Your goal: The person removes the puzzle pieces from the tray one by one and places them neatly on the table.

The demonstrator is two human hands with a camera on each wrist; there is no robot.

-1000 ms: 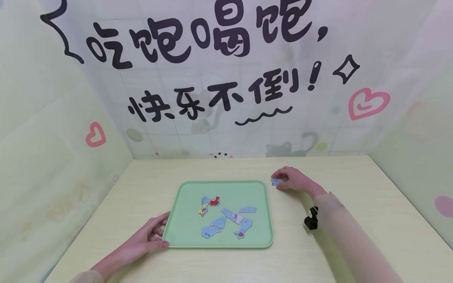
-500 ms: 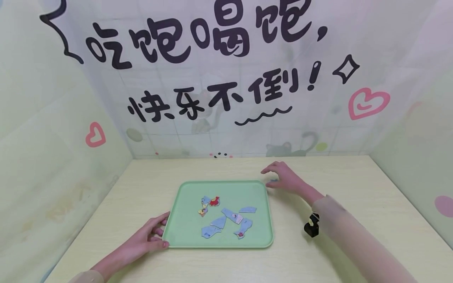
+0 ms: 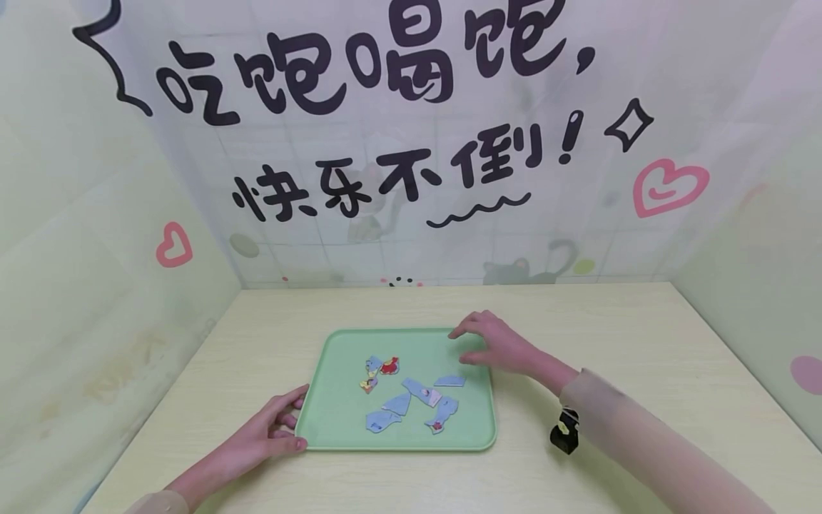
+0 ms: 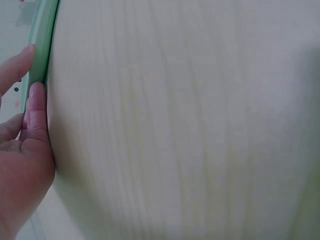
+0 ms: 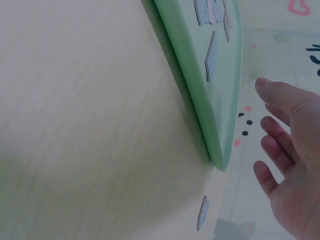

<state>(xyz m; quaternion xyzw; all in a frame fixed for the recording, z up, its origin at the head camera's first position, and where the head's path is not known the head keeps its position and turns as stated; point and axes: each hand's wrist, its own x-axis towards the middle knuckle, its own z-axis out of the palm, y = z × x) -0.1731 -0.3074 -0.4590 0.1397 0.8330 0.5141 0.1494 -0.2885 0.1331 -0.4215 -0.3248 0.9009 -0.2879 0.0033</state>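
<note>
My left hand (image 3: 272, 428) rests at the left edge of a light green tray (image 3: 334, 428), its thumb at the near left corner. In the left wrist view, its fingertips touch the tray's rim (image 4: 44, 40). Over the tray's far right corner hovers my right hand (image 3: 497, 346), fingers spread and holding nothing. Flat blue puzzle pieces (image 3: 383, 421) lie in the tray's middle and right part, the nearest to my right hand being a flat-edged piece (image 3: 451, 381). A red piece (image 3: 389, 365) lies farther left. The right wrist view shows one loose puzzle piece (image 5: 202, 213) on the table beyond the tray.
The tray stands on a pale wood-grain table (image 3: 610, 343). Printed fabric walls (image 3: 359, 250) with black lettering and pink hearts enclose the back and sides. A black wrist device (image 3: 565, 431) hangs under the right forearm.
My right hand has let go of a small blue puzzle piece on the table right of the tray and has moved left, over the tray's corner. The left hand stays at the tray's edge.
</note>
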